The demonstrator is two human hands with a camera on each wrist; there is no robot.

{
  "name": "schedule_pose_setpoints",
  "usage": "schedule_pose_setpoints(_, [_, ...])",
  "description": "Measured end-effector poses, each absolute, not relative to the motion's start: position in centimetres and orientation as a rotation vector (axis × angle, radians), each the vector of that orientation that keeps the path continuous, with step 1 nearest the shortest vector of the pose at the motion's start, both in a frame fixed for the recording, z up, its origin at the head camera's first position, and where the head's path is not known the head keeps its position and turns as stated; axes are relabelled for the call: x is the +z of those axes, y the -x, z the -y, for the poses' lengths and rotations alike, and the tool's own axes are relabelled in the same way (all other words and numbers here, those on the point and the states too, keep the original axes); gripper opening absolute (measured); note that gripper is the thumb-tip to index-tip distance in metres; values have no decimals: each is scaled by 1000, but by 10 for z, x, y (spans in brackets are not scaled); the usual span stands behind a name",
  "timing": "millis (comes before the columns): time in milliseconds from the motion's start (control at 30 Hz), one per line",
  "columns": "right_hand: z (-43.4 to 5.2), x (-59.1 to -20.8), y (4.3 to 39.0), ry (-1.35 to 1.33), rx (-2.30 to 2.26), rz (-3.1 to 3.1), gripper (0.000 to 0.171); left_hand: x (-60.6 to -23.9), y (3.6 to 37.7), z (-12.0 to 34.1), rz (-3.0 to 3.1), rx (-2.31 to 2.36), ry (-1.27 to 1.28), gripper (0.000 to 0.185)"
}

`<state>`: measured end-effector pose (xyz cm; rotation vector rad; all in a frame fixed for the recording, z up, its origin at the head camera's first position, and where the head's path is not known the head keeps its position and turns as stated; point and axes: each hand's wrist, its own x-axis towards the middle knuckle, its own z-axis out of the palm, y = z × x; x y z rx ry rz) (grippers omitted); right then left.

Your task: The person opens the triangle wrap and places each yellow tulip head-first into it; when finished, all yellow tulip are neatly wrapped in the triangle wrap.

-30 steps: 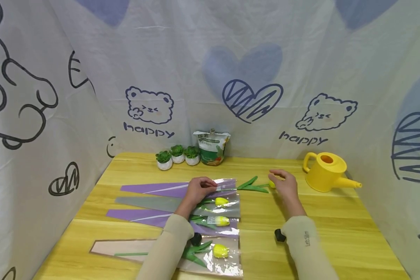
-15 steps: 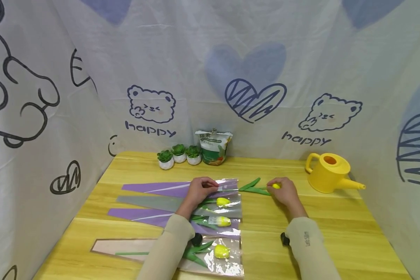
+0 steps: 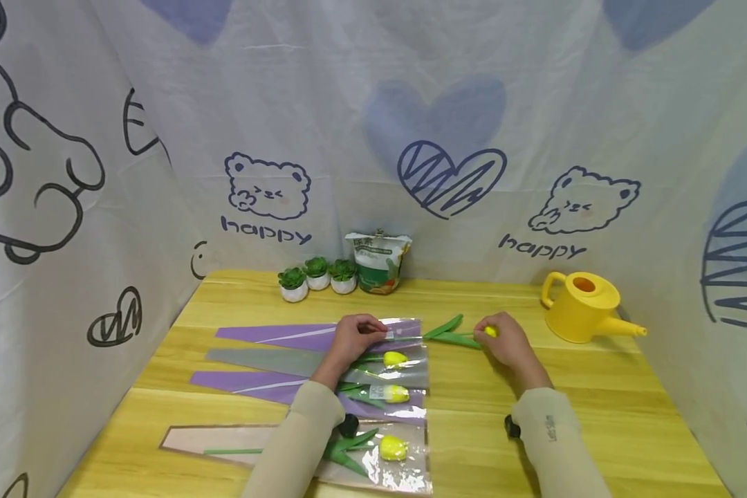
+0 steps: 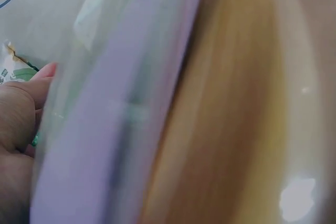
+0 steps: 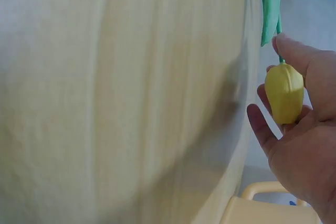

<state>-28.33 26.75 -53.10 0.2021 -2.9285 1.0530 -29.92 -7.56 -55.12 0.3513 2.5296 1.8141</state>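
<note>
As seen from the head camera, the left hand (image 3: 351,337) lies at frame centre, its fingers curled and pinching the clear mouth of the uppermost purple sleeve (image 3: 299,335), which rests flat on the wooden table (image 3: 597,387). To its right, the right hand (image 3: 505,341) has thumb and fingers closed around the bud of a yellow tulip (image 3: 490,331); the green stem and leaves run leftward, the stem reaching the sleeve mouth. Below the purple sleeve lie three further wrapped tulips (image 3: 393,359) in overlapping sleeves. At upper centre stand three small potted succulents (image 3: 317,277) beside a printed bag (image 3: 376,261); a yellow watering can (image 3: 582,305) sits at centre right. A printed cloth backdrop (image 3: 448,173) surrounds the table.

From the left wrist, heavily blurred, the purple sleeve (image 4: 126,124) fills the left-centre diagonal, with the left hand's fingers (image 4: 21,108) at the left edge against it; grip detail cannot be told from this view alone.

From the right wrist, the tulip bud (image 5: 284,92) sits at right centre, clasped between thumb and curled fingers of the right hand (image 5: 302,145), the stem rising toward the upper right; the watering can (image 5: 262,208) shows at the bottom edge.
</note>
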Motion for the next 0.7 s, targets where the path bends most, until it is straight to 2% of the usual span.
schedule_pose_setpoints(300, [-255, -517, 280, -318, 1038, 2868, 11, -543, 300, 73, -2530, 1821, -377, 9])
schedule_pose_setpoints(700, [-221, -504, 272, -318, 1063, 2890, 10, -539, 298, 67, -2510, 1885, -399, 10])
